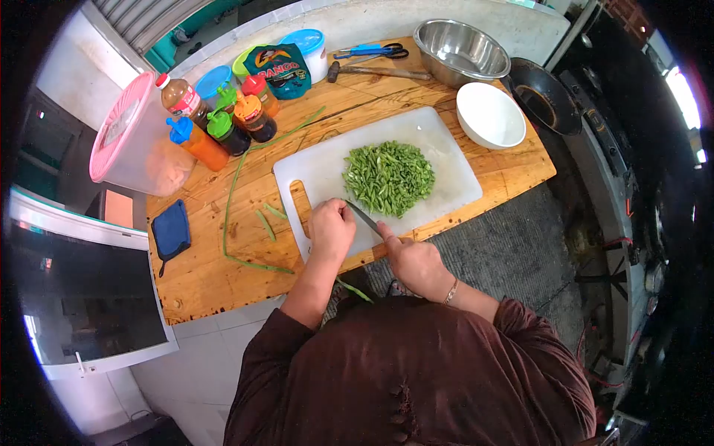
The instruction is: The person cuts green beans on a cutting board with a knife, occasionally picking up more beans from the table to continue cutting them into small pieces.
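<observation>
A white cutting board (pixel 457 175) lies on the wooden table with a heap of finely chopped green long beans (pixel 390 178) on it. My left hand (pixel 332 225) is closed in a pinch at the board's near edge, beside the handle slot. A long bean (pixel 355 289) hangs below that wrist, past the table edge; my fingers hide where it is gripped. In my right hand (pixel 416 265) is a knife (pixel 361 215), its blade pointing toward my left fingertips. Another long bean (pixel 226 223) curves over the table, near short bean pieces (pixel 265 225).
Sauce bottles (pixel 199 145), a pink-lidded tub (pixel 145 137) and a green pouch (pixel 281 72) stand at the back left. A hammer (pixel 379 71), scissors (pixel 372 51), steel bowl (pixel 461 53) and white bowl (pixel 491 115) are behind. A blue pot holder (pixel 171 230) lies left; a wok (pixel 547 97) sits right.
</observation>
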